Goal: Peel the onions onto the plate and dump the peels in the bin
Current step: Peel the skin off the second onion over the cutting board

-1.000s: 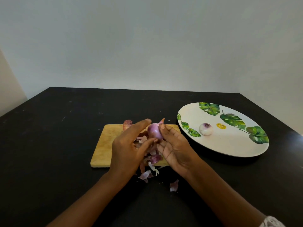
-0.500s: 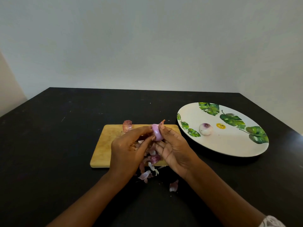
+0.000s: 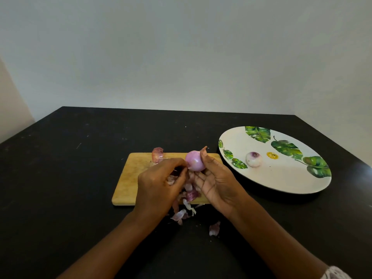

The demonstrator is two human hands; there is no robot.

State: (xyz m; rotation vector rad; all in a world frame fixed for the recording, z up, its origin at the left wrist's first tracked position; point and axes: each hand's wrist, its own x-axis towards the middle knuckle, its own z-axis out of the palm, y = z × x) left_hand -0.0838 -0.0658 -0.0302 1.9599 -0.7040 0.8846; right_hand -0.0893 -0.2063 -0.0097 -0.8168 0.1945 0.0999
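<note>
While right hand (image 3: 218, 183) grips onion (image 3: 193, 163), ctr frame, left hand (image 3: 161, 182) pinches its lower-left edge: peeling step, prob. Nxt: strip skin flap (image 3: 203, 150), onion to plate (image 3: 281, 178) at right.

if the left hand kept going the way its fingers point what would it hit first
The onion. The left hand points its fingertips up and right at the onion's left side, which the right hand holds over the cutting board. They look about touching, but depth is unclear.

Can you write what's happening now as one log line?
step: peeling | right hand: holds onion | left hand: pinches its skin | plate: one peeled onion | peels: on board and table
</note>
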